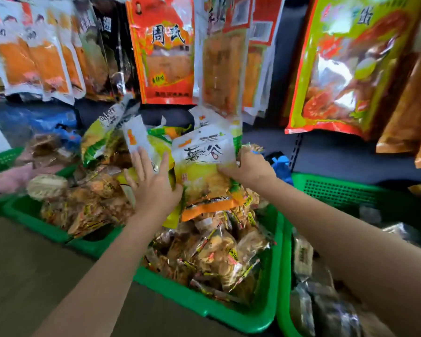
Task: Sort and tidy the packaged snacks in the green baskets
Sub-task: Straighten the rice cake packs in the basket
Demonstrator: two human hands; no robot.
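Above the middle green basket [265,310], both hands work on a stack of yellow snack bags [204,176] standing upright at the basket's far end. Left hand [153,186] is spread open, fingers splayed, its palm pressed flat against the left side of the stack. Right hand [249,166] is curled around the right edge of the front bag, gripping it at about the height of the white label.

Judging by the layout, the tidying is partway through. Yellow bags are gathered into one group at the back of this basket, though they lean at different angles and one further back tips to the left. Nearer than the stack, clear packets of round crackers [219,256] lie heaped and crumpled, not lined up. Left of the middle basket, another green basket [34,222] holds a similar loose pile, and the green basket on the right [331,190] holds dark wrapped packets [326,307] too blurred to name.

All the packaging looks like thin glossy plastic film that creases and catches the light; the baskets are rigid moulded plastic with slotted walls and rounded rims. Above the baskets, flat orange pouches [165,52] hang in rows
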